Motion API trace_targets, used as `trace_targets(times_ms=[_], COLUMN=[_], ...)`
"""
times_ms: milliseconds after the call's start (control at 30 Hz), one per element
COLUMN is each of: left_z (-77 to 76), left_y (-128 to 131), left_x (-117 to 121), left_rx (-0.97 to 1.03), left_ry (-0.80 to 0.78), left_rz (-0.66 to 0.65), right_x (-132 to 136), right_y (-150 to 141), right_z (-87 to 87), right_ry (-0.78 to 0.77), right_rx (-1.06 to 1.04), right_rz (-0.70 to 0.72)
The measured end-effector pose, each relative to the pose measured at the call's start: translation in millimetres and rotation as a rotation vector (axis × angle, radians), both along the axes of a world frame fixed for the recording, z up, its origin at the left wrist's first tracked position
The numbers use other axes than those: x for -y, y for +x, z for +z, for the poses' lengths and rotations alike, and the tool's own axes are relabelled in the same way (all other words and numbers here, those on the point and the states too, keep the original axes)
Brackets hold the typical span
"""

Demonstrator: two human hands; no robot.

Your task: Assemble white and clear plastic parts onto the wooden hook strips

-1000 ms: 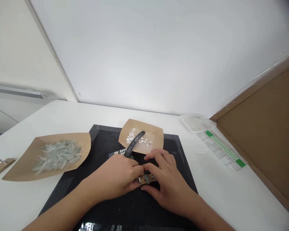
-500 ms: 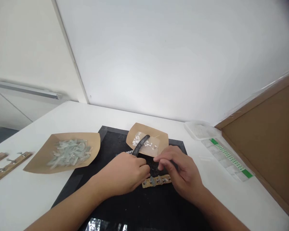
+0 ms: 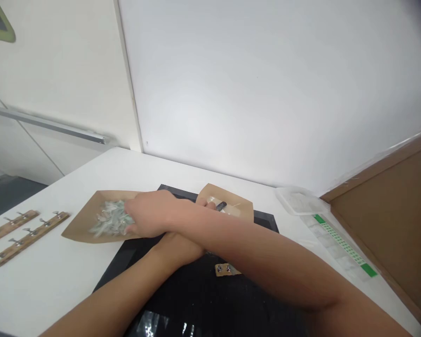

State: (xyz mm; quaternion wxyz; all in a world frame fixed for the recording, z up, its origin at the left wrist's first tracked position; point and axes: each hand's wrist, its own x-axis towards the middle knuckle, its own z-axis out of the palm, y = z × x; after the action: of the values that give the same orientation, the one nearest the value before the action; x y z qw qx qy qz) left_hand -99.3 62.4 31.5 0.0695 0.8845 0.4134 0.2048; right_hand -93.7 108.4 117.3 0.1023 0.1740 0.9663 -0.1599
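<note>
My right hand (image 3: 147, 213) reaches across my left wrist into the left brown paper tray (image 3: 82, 220). Its thumb and fingers are apart over a pile of pale green, translucent strips (image 3: 112, 217). Mostly covered by my right forearm is my left hand (image 3: 206, 203); only some fingertips show, closed at a black curved tool (image 3: 221, 206). Below the forearm, one end of a small wooden strip with metal studs (image 3: 222, 269) lies on the black mat (image 3: 189, 299); the rest is hidden.
A second paper tray (image 3: 243, 204), partly hidden, stands behind my hands. To the left lie two wooden strips with metal hooks (image 3: 30, 236). At right are a clear plastic lid (image 3: 298, 201) and a clear compartment box with a green-and-white label (image 3: 344, 245). White walls rise behind.
My right hand has swung left from beside the studded strip, over my left arm, to the tray of strips. My left hand stays near the mat's middle. The view has turned slightly left.
</note>
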Motion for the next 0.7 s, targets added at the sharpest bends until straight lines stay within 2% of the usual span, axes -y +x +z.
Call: trace_targets(times_ms=[100, 233, 400, 700], left_z=[1.6, 3.6, 3.1, -4.0], left_y=[-4.4, -7.3, -8.4, -3.8], left_x=[-8.9, -16.7, -17.1, -15.4], left_rx=[-0.092, -0.167, -0.175, -0.098], left_ry=[0.055, 0.092, 0.113, 0.107], left_rz=[0.116, 0.13, 0.137, 0.208], right_x=[0.1, 2.6, 5.5, -13.2], right_y=[-26.2, -39.6, -41.6, -34.0], right_z=[-22.4, -34.9, -28.5, -17.6], right_ry=[0.049, 0.085, 0.085, -0.011], right_rx=[0.034, 0.075, 0.104, -0.113], right_rz=[-0.009, -0.055, -0.107, -0.139])
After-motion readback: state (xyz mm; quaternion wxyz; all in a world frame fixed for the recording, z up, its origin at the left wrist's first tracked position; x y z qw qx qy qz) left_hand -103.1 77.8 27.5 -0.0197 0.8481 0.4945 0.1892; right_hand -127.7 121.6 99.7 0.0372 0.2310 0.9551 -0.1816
